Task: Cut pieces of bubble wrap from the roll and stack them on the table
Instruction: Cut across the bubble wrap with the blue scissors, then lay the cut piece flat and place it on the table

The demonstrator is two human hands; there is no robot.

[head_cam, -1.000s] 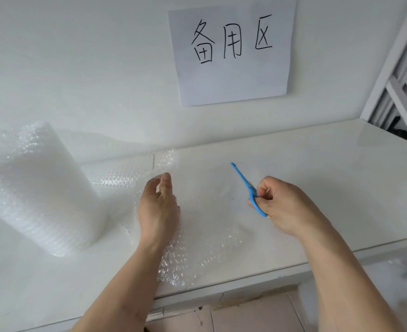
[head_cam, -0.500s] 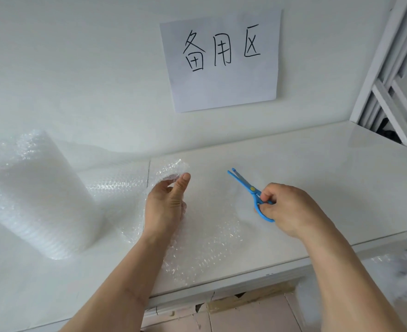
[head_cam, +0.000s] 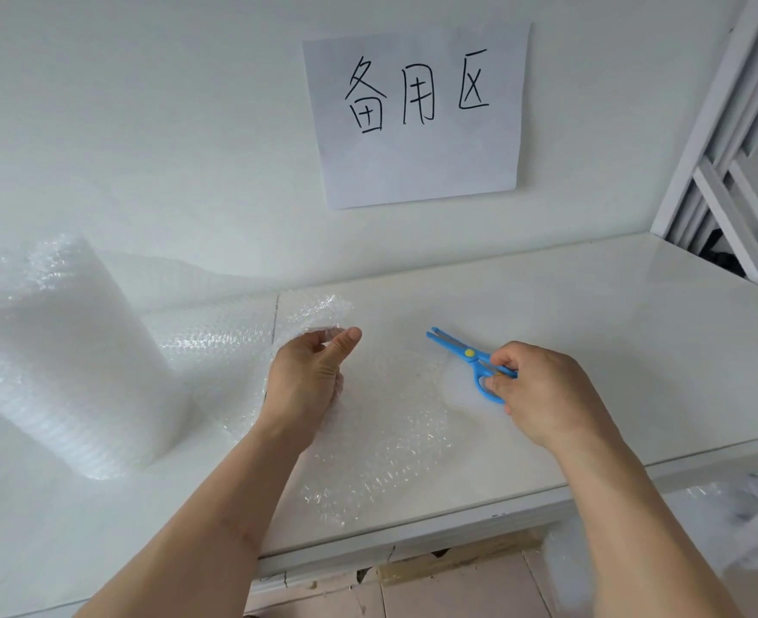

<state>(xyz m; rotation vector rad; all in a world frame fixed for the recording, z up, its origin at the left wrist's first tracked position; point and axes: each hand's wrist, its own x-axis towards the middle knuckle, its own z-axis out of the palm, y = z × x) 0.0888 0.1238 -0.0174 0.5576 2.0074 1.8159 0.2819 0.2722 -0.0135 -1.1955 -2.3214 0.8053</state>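
A big roll of bubble wrap (head_cam: 60,350) lies on the left of the white table (head_cam: 613,350), its free sheet (head_cam: 381,439) spread across the table's middle toward the front edge. My left hand (head_cam: 308,376) pinches the far edge of that sheet between thumb and fingers, lifting it a little. My right hand (head_cam: 542,390) holds small blue scissors (head_cam: 466,356) by the handles, blades slightly apart and pointing up-left, just right of the sheet and low over the table.
A paper sign with handwritten characters (head_cam: 417,113) hangs on the white wall behind. A white rack frame (head_cam: 733,171) stands at the right end of the table. More bubble wrap (head_cam: 724,506) lies below the table's front right edge.
My left hand turned and pinched up the sheet's far edge. My right hand lowered the scissors toward the table and shifted its fingers in the handles, so the blades opened slightly.
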